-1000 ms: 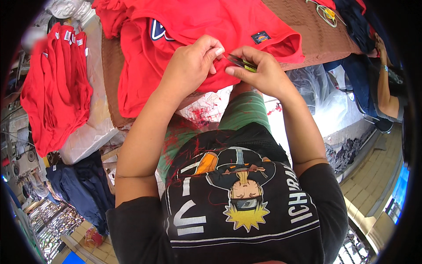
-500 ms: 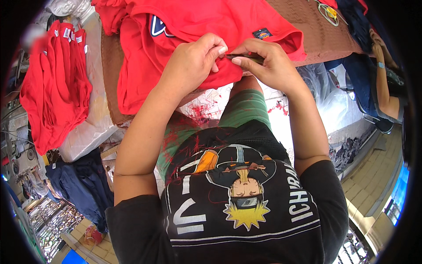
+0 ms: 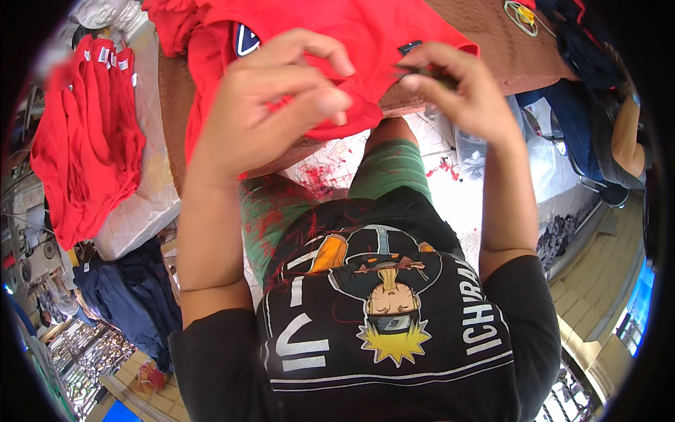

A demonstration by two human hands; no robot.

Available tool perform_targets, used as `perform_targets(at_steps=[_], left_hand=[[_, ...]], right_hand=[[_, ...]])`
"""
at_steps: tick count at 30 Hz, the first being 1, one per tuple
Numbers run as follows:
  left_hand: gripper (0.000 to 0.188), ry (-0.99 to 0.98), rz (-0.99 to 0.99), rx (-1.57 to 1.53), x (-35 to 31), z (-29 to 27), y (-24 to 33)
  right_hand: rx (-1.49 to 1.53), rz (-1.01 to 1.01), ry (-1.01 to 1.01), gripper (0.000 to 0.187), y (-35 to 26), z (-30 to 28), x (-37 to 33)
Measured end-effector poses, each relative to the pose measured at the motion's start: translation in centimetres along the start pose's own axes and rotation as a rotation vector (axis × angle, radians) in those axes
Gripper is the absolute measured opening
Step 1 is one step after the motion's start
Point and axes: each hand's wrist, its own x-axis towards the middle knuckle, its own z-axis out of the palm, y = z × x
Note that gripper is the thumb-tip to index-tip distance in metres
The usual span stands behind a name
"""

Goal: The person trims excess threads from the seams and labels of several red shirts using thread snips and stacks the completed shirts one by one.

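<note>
Parting over the red garment [image 3: 376,39], which lies on a brown cloth [image 3: 517,60], the left hand [image 3: 256,112] and right hand [image 3: 472,95] have left their close pinch at its near edge. The left, fingers loosely spread, appears empty above the garment's left part; the right grips dark snips [image 3: 430,72] by its right edge. Fine work thus seems interrupted, the fabric released.

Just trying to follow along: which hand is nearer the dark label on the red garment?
Right. The right hand is just below and right of the dark label; the left hand is farther off, to its left.
</note>
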Motion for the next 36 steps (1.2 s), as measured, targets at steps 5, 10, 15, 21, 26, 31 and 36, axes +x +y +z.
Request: perform_targets(at_steps=[5, 10, 15, 21, 26, 31, 36], left_hand=[[0.055, 0.134, 0.004, -0.116, -1.0, -3.5, 1.5], [0.023, 0.582, -0.109, -0.044, -2.2, -0.6, 0.3], [0.039, 0.225, 0.059, 0.611, -5.9, 7.5, -2.4], [0.035, 0.218, -0.245, 0.675, -5.9, 8.7, -4.4], [0.015, 0.560, -0.239, 0.283, -1.6, 3.7, -1.1], [0.020, 0.531, -0.520, -0.292, -1.7, 0.2, -1.4], [0.024, 0.471, -0.579, -0.437, -2.0, 1.3, -2.6]], right_hand=[[-0.049, 0.165, -0.024, 0.023, -1.1, -4.8, -0.3], [-0.477, 0.140, -0.243, 0.025, -3.0, -8.9, 0.8], [-0.756, 0.225, -0.084, 0.023, -3.5, -18.5, 1.6], [-0.127, 0.098, -0.150, 0.032, -4.0, -10.3, 0.0], [-0.147, 0.031, -0.078, 0.038, 2.2, 1.3, 1.5], [0.325, 0.413, -0.080, 0.015, 1.9, -3.7, 2.8], [0.433, 0.259, 0.039, 0.018, 2.7, -3.7, 2.9]])
